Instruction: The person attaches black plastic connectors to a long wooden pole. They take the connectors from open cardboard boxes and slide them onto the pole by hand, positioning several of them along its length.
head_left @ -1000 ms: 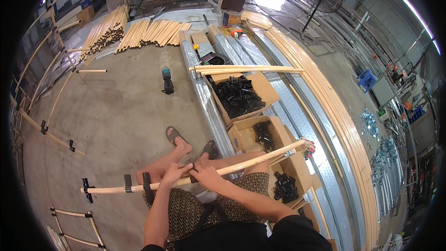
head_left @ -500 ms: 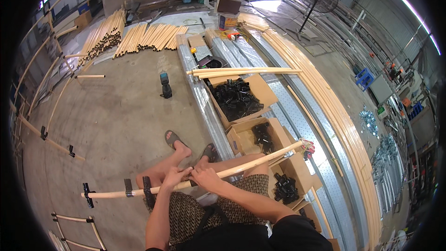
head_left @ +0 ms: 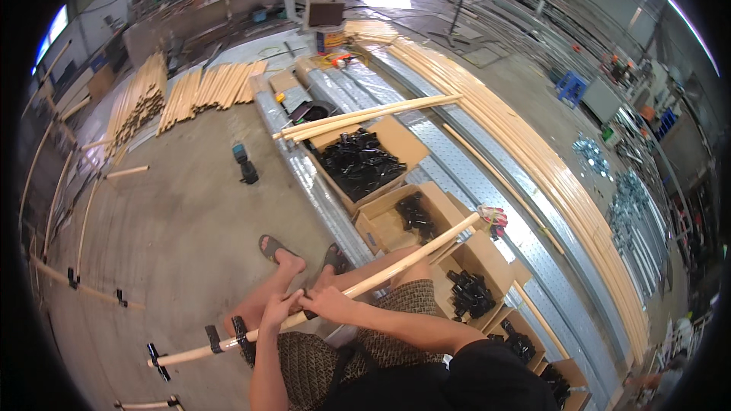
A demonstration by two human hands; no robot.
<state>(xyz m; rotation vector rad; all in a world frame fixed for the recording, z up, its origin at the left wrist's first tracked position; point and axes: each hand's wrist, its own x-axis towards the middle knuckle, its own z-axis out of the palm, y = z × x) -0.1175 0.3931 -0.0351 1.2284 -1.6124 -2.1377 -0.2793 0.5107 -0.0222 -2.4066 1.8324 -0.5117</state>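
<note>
A long tan pole (head_left: 388, 268) lies slantwise across my thighs, its far end up at the right over the boxes. Black pipe joints sit along its left part: one at the end (head_left: 158, 361), then another (head_left: 215, 339), then a third (head_left: 242, 340) beside my left wrist. My left hand (head_left: 280, 310) and my right hand (head_left: 329, 304) meet over the pole, fingers closed and fingertips nearly touching. Between them is one more black pipe joint (head_left: 309, 314), mostly covered by the fingers. Both hands grip around it; the exact finger hold is partly hidden.
Open cartons of black joints (head_left: 362, 164) (head_left: 470, 293) stand to my right on metal profiles (head_left: 487, 175). Two poles (head_left: 373, 116) rest across the farthest carton. A cordless drill (head_left: 244, 164) stands on the floor ahead. Pole frames (head_left: 84, 285) stand left; pole stacks (head_left: 205, 91) lie beyond.
The view has turned, shifting the surroundings leftward, and the pole slants more steeply in it. My two hands stay together at the same joint, with only small finger movement.
</note>
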